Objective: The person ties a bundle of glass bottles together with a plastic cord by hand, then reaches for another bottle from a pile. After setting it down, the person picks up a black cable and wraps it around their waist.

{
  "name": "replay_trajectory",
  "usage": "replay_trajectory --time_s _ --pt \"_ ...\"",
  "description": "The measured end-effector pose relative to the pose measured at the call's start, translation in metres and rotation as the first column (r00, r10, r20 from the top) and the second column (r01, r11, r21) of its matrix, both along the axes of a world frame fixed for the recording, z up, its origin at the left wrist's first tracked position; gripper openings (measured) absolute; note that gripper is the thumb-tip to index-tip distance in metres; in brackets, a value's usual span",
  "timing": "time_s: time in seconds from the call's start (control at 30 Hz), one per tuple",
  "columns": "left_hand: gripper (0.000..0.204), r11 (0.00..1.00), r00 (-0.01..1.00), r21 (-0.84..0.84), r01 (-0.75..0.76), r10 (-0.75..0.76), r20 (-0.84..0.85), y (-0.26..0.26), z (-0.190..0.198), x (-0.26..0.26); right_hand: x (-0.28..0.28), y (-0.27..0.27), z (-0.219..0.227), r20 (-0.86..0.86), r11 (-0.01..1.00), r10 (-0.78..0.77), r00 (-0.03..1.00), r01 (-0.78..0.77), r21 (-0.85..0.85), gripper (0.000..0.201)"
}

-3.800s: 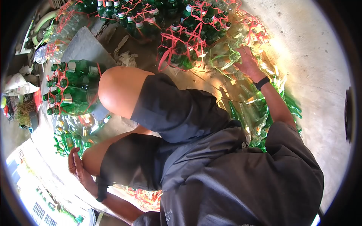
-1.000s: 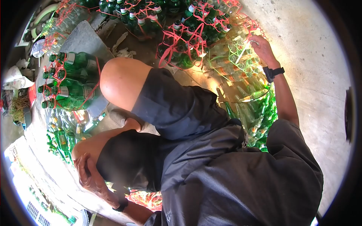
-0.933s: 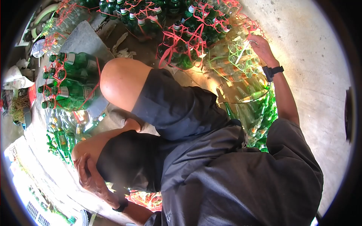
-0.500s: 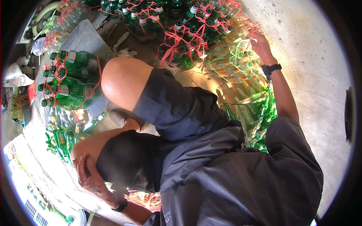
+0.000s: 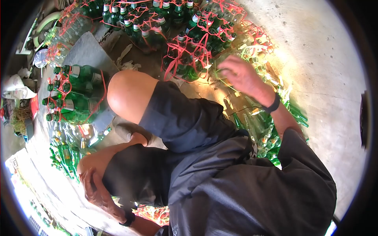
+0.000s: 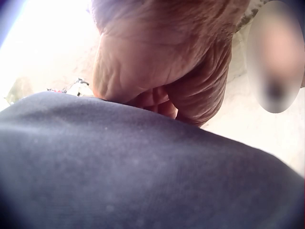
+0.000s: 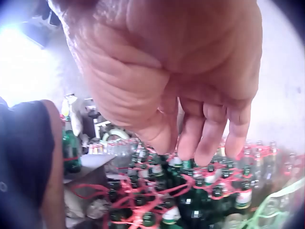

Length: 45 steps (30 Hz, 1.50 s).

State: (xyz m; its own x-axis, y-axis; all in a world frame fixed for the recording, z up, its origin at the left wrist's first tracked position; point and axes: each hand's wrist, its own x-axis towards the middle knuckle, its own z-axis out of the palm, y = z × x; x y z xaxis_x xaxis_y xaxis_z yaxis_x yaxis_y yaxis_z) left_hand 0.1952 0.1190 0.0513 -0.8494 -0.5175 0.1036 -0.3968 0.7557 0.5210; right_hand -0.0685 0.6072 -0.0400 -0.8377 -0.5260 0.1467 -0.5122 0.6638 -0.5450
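Observation:
My right hand is over the near side of a bundle of clear glass bottles, blurred in the head view. In the right wrist view, the fingers of that hand hang loosely bent, and nothing shows between them and the thumb. Pale green strap runs across the clear bottles below it. Just beyond the fingertips stand green bottles bound with red strap. My left hand rests on the left knee, its fingertips partly hidden behind the dark shorts in the left wrist view.
Another red-strapped bundle of green bottles lies on a grey board at the left. Loose bottles lie beside the right hip, and more near the left knee. Concrete floor stretches along the right.
My right hand has come away from the far right side of the clear bottles, moving left and nearer the body. The left hand, earlier beside the knee, now rests on it.

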Motion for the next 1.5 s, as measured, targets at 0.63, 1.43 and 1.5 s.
replay_trajectory --time_s 0.63,1.43,1.5 --pt "0.022 0.998 0.982 -0.058 0.025 -0.036 -0.184 -0.010 0.000 -0.010 0.035 -0.121 0.066 0.033 0.940 0.327 0.945 -0.321 -0.114 0.025" --pt "0.016 0.991 0.991 -0.051 0.125 -0.127 -0.031 -0.012 -0.003 -0.004 0.075 0.142 0.019 0.705 0.588 -0.442 0.555 -0.415 0.695 0.056" --pt "0.016 0.987 0.990 -0.084 0.138 -0.140 -0.022 -0.014 -0.005 -0.003 0.101 0.173 -0.013 0.740 0.580 -0.377 0.556 -0.482 0.657 0.060"
